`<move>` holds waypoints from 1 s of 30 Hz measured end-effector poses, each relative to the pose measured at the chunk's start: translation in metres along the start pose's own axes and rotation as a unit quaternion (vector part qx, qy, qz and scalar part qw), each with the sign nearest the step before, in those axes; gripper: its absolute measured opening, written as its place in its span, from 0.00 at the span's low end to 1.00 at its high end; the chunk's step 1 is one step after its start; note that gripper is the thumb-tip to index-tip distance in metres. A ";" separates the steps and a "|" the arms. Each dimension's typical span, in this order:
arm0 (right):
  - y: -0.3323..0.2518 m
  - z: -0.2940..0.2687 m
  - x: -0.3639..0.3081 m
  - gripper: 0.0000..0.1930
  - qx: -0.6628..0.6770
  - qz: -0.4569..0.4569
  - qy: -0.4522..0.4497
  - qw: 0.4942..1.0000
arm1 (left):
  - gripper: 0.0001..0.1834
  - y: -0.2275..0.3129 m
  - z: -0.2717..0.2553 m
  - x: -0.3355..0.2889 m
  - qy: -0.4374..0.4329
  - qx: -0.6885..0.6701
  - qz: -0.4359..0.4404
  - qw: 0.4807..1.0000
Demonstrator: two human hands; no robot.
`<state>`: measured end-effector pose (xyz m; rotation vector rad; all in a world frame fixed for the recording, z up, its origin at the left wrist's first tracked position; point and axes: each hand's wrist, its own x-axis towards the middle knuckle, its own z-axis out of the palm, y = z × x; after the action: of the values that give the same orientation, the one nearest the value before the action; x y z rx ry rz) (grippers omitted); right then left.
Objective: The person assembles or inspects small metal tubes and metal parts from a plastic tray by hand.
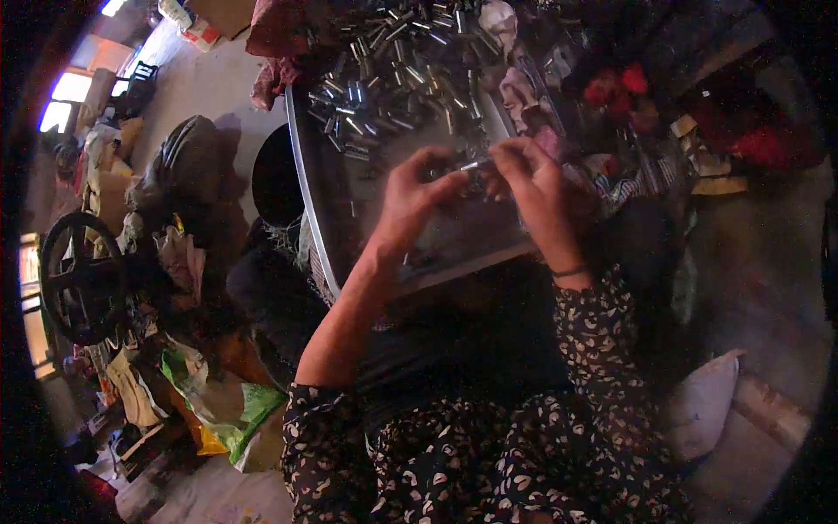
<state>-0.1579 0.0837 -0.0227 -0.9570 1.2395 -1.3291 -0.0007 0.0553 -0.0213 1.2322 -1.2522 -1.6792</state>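
Observation:
A small shiny metal tube [472,165] sits between my two hands, above the near part of a shallow tray [305,188] with a pale rim. My left hand [413,189] pinches its left end between thumb and curled fingers. At the other end, my right hand [534,175] closes its fingertips around the tube, partly covering it. Many similar loose metal tubes [401,74] lie scattered in the far part of the tray. Small bits near my right fingertips are too dim to make out.
Crumpled pinkish cloth [526,98] lies along the tray's right side. Left of the tray is a dark round opening or vessel [278,179]. A spoked black wheel [81,278] and a green-and-white bag [218,402] are farther left. Red items [615,86] lie at the right.

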 end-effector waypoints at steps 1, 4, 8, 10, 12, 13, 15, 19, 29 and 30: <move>0.001 -0.001 0.001 0.10 -0.001 0.000 0.000 1.000 | 0.14 -0.001 -0.001 0.001 -0.002 0.003 -0.005 1.000; 0.004 -0.004 0.004 0.10 -0.019 -0.019 -0.019 0.999 | 0.13 0.002 0.001 0.001 -0.004 0.017 -0.008 1.000; 0.007 -0.005 0.006 0.10 -0.005 0.003 -0.028 1.000 | 0.12 -0.001 0.000 0.002 0.004 0.024 0.000 1.000; 0.008 -0.005 0.006 0.10 -0.006 0.003 -0.031 1.000 | 0.12 0.000 -0.001 0.002 0.002 0.018 -0.011 1.000; 0.008 -0.004 0.006 0.11 -0.079 -0.037 -0.027 0.996 | 0.12 0.000 -0.003 0.003 -0.001 0.013 -0.022 1.000; 0.007 -0.003 0.005 0.11 -0.079 -0.037 -0.027 0.996 | 0.13 -0.001 -0.004 0.003 -0.016 -0.006 -0.036 0.999; 0.003 -0.002 0.004 0.11 -0.162 -0.070 -0.048 0.983 | 0.14 -0.004 -0.006 0.005 -0.032 -0.026 -0.050 0.998; 0.004 -0.002 0.004 0.11 -0.127 -0.036 -0.045 0.990 | 0.16 -0.005 -0.003 0.004 -0.023 -0.006 -0.031 0.999; -0.004 -0.004 0.000 0.12 0.014 0.027 -0.042 0.999 | 0.13 0.001 -0.009 0.001 -0.103 -0.097 -0.074 0.987; -0.003 -0.005 0.000 0.11 0.009 0.023 -0.049 0.998 | 0.13 0.000 -0.008 0.001 -0.103 -0.097 -0.075 0.987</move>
<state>-0.1629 0.0845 -0.0202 -0.9647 1.1662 -1.2406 0.0071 0.0517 -0.0219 1.0792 -1.1041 -2.0286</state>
